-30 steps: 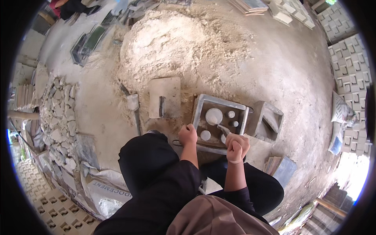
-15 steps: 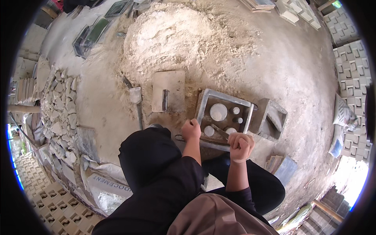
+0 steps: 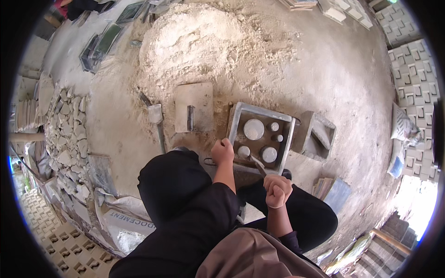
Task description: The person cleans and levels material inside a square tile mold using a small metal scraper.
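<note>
In front of me lies a rectangular metal mould point(image 3: 290, 139) with a grey rim. Several round, pale-topped cores of different sizes stand inside it, the largest core point(image 3: 254, 129) at the far left. My right hand point(image 3: 277, 190) is closed around a trowel point(image 3: 258, 164), its blade pointing up-left over the mould's near side, by the small near-left core point(image 3: 244, 151). My left hand point(image 3: 222, 151) is a fist at the mould's left side, near a wire loop point(image 3: 209, 161); whatever it grips is hidden.
A flat plate with a handle point(image 3: 204, 109) lies left of the mould, beside a long-handled tool point(image 3: 156, 114). Beyond rises a pale powder heap point(image 3: 192, 37). To the right stands an open box point(image 3: 308, 148). Broken pieces point(image 3: 67, 134) lie far left; a person in dark clothes point(image 3: 83, 8) is top left.
My right hand has moved nearer to my body with the trowel, so more of its blade and the near-right core show. My left hand stays at the mould's side. The view has shifted slightly.
</note>
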